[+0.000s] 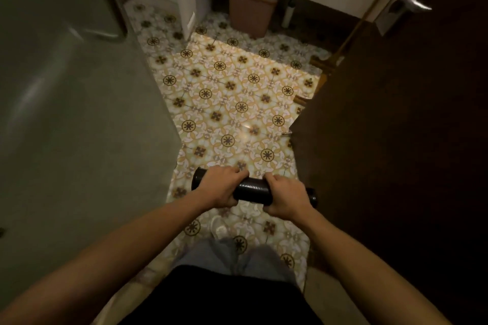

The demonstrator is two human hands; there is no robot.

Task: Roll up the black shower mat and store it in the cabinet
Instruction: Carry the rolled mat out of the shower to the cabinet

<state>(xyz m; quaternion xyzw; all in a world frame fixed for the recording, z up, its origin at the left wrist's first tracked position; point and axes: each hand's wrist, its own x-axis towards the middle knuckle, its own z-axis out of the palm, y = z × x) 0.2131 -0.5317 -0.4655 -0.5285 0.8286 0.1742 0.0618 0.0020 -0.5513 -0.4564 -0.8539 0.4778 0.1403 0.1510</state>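
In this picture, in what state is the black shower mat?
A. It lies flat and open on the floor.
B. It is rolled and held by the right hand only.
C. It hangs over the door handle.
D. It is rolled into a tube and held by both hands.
D: the black shower mat is a tight roll, with the left hand and the right hand each wrapped around it above the tiled floor.

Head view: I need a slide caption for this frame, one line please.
Both hands, left and right, grip the rolled black shower mat above the patterned tile floor.
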